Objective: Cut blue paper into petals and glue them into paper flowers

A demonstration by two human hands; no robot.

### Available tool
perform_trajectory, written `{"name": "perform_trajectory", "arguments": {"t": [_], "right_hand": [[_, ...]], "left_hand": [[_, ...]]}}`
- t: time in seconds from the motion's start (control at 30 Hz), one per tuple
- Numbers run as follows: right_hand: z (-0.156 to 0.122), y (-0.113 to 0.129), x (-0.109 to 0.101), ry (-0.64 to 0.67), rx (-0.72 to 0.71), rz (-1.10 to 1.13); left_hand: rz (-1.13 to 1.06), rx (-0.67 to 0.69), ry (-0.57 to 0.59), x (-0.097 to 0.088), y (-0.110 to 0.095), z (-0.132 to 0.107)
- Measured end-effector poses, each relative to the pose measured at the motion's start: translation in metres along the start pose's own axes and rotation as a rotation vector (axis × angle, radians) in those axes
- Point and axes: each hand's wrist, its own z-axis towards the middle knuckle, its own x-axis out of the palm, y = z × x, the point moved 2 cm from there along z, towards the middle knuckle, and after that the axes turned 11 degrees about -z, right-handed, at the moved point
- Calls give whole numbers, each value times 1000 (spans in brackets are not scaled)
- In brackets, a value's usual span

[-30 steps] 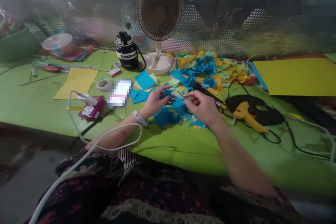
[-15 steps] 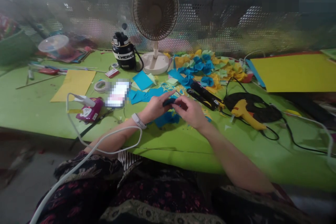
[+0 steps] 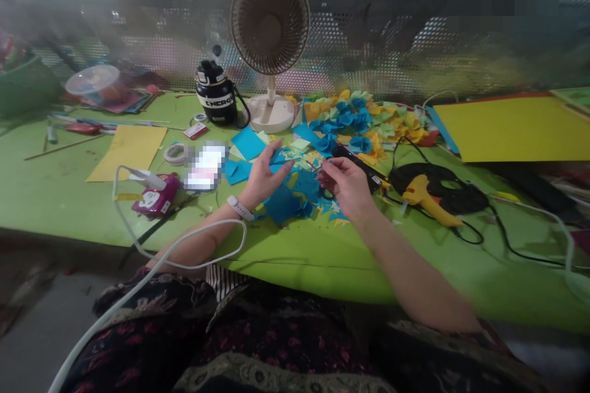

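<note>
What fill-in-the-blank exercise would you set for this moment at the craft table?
1. The white watch band is on the ____ wrist.
2. The cut paper pieces near the right hand are mostly ____.
3. The yellow glue gun rests on a coil of ____ cable.
4. The large sheet at the right end of the green table is ____.

Missing words: left; blue; black; yellow.

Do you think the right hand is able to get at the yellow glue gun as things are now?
Probably yes. The right hand is just left of the yellow glue gun, and only a thin black cord lies between them. It seems to pinch something small, so it may have to let go first.
</note>
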Motion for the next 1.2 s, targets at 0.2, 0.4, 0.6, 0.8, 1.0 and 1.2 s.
{"name": "perform_trajectory", "arguments": {"t": [0.2,0.4,0.6,0.8,1.0,1.2], "right_hand": [[-7,3,7,24,66,159],[-15,2,17,85,74,196],[-19,1,20,134,100,218],[-21,-5,25,191,146,252],[-24,-7,28,254,94,114],[-18,9,5,73,-172,-120]], "left_hand": [[196,88,136,11,-14,-15],[232,4,257,16,-6,-23],[-87,-132,216,16,7,-24],[-175,-118,73,14,9,-22],[-224,-149,35,14,6,-21],[-64,-199,192,16,-7,-22]]}}
